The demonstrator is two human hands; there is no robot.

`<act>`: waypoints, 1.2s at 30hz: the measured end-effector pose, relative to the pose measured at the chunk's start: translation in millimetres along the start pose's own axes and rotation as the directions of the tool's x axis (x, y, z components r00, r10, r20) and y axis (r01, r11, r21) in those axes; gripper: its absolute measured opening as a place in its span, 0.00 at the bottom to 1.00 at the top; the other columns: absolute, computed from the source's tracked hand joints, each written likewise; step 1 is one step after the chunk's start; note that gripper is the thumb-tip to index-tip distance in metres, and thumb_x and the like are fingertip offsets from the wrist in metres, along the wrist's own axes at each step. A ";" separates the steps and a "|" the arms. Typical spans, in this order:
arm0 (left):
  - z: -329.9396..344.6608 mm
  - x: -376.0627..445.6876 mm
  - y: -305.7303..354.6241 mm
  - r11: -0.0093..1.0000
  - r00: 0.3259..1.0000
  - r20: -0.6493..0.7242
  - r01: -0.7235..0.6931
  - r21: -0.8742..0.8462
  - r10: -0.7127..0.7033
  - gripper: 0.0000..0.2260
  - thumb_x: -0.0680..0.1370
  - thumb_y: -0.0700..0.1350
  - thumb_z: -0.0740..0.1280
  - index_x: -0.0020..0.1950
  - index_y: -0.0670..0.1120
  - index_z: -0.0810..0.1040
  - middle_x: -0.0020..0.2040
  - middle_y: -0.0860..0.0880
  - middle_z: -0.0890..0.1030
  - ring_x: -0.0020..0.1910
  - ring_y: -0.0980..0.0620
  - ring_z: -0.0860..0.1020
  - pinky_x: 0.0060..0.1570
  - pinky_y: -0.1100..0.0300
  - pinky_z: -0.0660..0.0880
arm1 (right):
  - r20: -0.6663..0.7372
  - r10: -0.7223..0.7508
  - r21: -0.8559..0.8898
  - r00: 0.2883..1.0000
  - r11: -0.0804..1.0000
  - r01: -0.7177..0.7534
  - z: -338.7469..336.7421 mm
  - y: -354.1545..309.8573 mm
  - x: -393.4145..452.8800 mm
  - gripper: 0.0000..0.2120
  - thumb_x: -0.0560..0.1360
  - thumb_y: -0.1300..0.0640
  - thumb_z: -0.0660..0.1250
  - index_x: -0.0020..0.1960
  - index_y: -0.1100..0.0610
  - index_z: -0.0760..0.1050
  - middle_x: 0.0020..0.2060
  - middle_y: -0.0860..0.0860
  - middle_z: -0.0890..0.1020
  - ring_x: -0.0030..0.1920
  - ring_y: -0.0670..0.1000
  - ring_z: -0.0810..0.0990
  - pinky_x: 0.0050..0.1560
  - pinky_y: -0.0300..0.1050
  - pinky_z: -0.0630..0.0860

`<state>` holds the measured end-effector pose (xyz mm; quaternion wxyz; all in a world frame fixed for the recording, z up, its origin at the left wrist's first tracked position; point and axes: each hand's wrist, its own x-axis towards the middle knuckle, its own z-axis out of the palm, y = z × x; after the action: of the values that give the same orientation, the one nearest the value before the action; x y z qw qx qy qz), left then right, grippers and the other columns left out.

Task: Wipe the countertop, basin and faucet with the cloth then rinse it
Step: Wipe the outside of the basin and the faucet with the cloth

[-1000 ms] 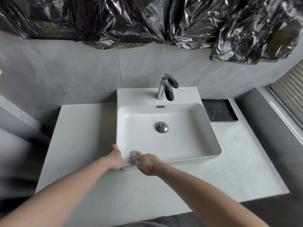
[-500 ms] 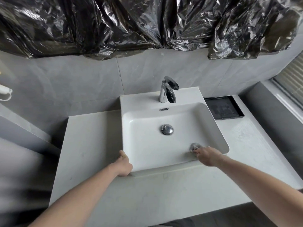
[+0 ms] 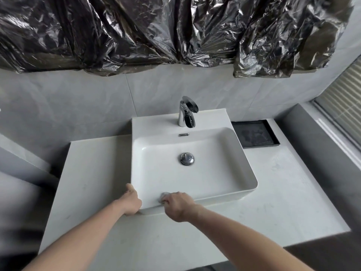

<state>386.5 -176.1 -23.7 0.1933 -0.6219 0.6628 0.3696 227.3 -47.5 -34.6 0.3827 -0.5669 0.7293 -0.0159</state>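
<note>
A white rectangular basin (image 3: 214,178) sits on a pale countertop (image 3: 283,202), with a chrome faucet (image 3: 186,114) at its back and a chrome drain plug (image 3: 186,158) in its floor. My right hand (image 3: 177,206) presses a small grey cloth (image 3: 163,196) against the basin's front rim, left of its middle; most of the cloth is hidden under my fingers. My left hand (image 3: 131,200) grips the basin's front-left corner, a short way from my right hand.
A black tray (image 3: 256,133) lies on the countertop to the right of the basin, against the grey tiled wall. Crumpled black plastic sheeting (image 3: 175,32) hangs above the faucet. A window ledge (image 3: 336,137) runs along the right side.
My right hand slid the cloth along the front rim, from left to the right end and back to the left. My left hand stayed on the front-left corner.
</note>
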 end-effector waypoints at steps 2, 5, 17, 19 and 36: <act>2.0 0.3 2.1 0.998 1.000 -0.003 0.003 0.055 -0.003 0.29 0.80 0.38 0.55 0.72 0.28 0.41 0.58 0.39 0.70 0.51 0.46 0.72 0.45 0.61 0.69 | 0.007 0.000 -0.004 1.000 1.000 0.000 -6.9 11.4 -3.2 0.25 0.77 0.51 0.50 0.69 0.43 0.76 0.69 0.44 0.79 0.68 0.56 0.78 0.70 0.48 0.72; 5.3 0.9 5.3 0.984 1.000 -0.011 0.008 0.179 -0.006 0.27 0.79 0.38 0.55 0.71 0.30 0.44 0.56 0.40 0.70 0.49 0.45 0.72 0.44 0.61 0.69 | 0.012 -0.004 -0.090 1.000 0.996 0.006 -24.4 37.0 -18.0 0.24 0.80 0.51 0.50 0.71 0.44 0.75 0.69 0.51 0.79 0.67 0.59 0.77 0.69 0.50 0.72; 15.2 5.2 9.7 0.969 0.997 -0.074 0.041 0.245 -0.023 0.18 0.79 0.38 0.57 0.63 0.37 0.51 0.58 0.41 0.74 0.46 0.45 0.73 0.41 0.59 0.67 | 0.092 0.171 -0.539 0.981 0.837 -0.095 -130.1 179.6 -100.9 0.16 0.80 0.60 0.52 0.56 0.51 0.78 0.62 0.52 0.82 0.63 0.60 0.79 0.59 0.48 0.72; 16.9 4.3 9.1 0.976 0.996 -0.089 0.045 0.215 -0.026 0.14 0.78 0.37 0.57 0.55 0.41 0.51 0.53 0.42 0.73 0.44 0.46 0.74 0.37 0.58 0.67 | 0.116 0.153 -0.651 0.981 0.758 -0.041 -140.3 195.7 -98.2 0.20 0.76 0.62 0.53 0.58 0.51 0.80 0.60 0.49 0.82 0.62 0.56 0.79 0.71 0.50 0.67; 22.0 5.8 13.3 0.988 0.982 -0.122 0.150 0.028 -0.146 0.22 0.77 0.36 0.59 0.66 0.40 0.51 0.48 0.41 0.72 0.39 0.46 0.73 0.31 0.60 0.66 | -0.162 0.025 -0.776 0.987 0.615 -0.143 -187.8 255.2 26.4 0.30 0.79 0.56 0.58 0.81 0.56 0.60 0.78 0.53 0.66 0.80 0.54 0.57 0.79 0.51 0.52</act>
<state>368.3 -164.6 -38.9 0.1917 -0.6867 0.6318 0.3041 -90.5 -55.8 -32.8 0.0470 -0.6399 0.7127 0.2835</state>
